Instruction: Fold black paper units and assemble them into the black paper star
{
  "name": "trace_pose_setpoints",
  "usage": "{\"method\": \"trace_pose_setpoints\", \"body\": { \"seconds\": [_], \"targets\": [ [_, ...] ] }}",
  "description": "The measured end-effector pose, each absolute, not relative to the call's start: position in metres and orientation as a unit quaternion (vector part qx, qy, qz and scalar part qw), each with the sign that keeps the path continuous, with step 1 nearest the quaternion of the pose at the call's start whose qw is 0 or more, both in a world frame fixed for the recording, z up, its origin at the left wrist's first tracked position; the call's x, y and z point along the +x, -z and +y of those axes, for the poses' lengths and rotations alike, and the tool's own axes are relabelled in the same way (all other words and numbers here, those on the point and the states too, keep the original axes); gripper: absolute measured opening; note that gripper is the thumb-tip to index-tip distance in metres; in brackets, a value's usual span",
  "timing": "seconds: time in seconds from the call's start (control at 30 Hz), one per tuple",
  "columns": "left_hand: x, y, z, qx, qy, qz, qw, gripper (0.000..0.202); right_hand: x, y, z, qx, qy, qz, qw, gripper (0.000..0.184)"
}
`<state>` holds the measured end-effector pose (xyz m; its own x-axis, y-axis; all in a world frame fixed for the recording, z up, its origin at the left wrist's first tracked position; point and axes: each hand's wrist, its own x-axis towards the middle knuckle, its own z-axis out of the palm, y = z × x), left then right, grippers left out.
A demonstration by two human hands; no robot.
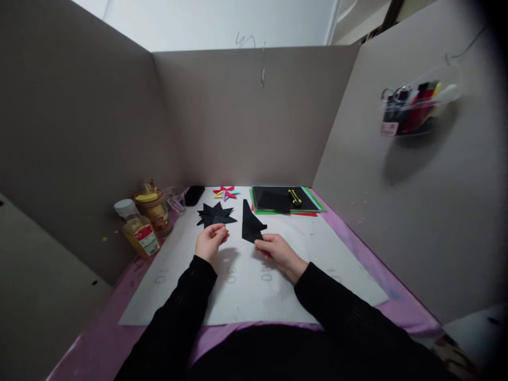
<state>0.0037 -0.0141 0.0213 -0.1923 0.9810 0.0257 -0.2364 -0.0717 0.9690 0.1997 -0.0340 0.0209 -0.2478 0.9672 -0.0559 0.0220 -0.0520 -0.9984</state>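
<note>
My left hand (211, 242) is closed, its fingers pinching the lower edge of a black folded-paper star (215, 212) with several sharp points. In my right hand (277, 251), the thumb and fingers grip the lower corner of a separate black folded-paper piece (251, 225). That piece has a long point going upward and a short one toward the right. A gap lies between the star and the piece. Both hands are over a white sheet (254, 301) with handwritten numbers. My fingertips hide part of each paper's lower edge.
Behind the star lies a small multicoloured paper star (226, 192). Coloured sheets (273, 198) with a yellow-and-black tool (294, 198) are stacked at back right. A glue bottle (139, 230), a brown jar (155, 209) and a clear cup (175, 199) stand left. Grey panels (254, 116) enclose the table.
</note>
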Motion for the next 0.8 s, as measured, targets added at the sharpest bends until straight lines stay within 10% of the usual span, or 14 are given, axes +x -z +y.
{"method": "trace_pose_setpoints", "body": {
  "seconds": [0.5,0.8],
  "targets": [
    [0.023,-0.017,-0.025,0.532,-0.555,0.436,0.468,0.026,0.195,-0.02,-0.032,-0.371,-0.553,-0.579,0.471,0.01],
    [0.039,-0.02,-0.038,0.552,-0.532,0.358,0.533,0.053,0.192,-0.011,-0.029,-0.361,-0.539,-0.546,0.531,0.028]
  ]
}}
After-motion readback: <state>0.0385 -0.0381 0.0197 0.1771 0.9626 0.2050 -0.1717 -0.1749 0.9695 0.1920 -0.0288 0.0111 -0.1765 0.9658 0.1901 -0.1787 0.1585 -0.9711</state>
